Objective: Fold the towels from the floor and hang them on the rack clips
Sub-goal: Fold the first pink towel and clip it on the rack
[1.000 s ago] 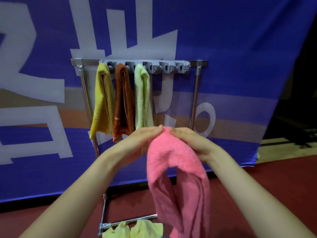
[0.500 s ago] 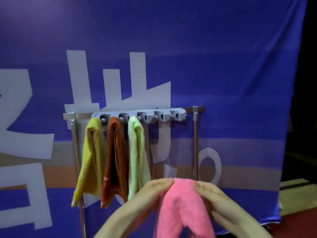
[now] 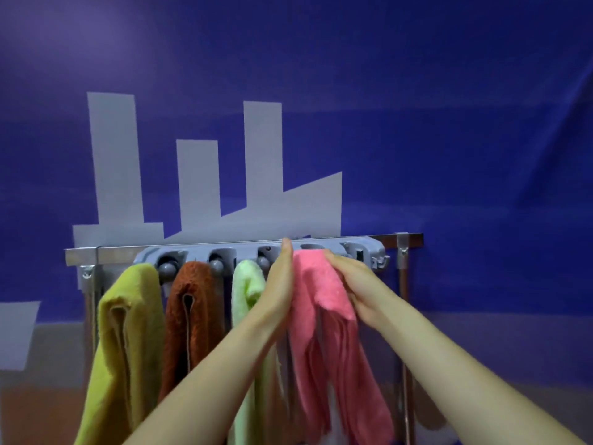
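A folded pink towel point(image 3: 324, 316) is pressed with its folded top against the fourth clip of the grey clip strip point(image 3: 362, 250) on the metal rack point(image 3: 83, 255). My left hand point(image 3: 280, 284) lies flat along the towel's left side, fingers pointing up at the strip. My right hand point(image 3: 351, 281) grips the fold from the right. To the left hang a yellow towel point(image 3: 128, 342), an orange-brown towel point(image 3: 192, 316) and a light green towel point(image 3: 247, 290), each in its own clip. The clip at the strip's right end holds nothing.
A blue banner point(image 3: 417, 123) with pale grey shapes hangs directly behind the rack. The rack's right upright post point(image 3: 405, 316) stands just right of my right forearm. The floor is out of view.
My hands have lifted the pink towel from waist height up to the clip strip. The view has tilted up and come closer, and the rack fills the lower frame.
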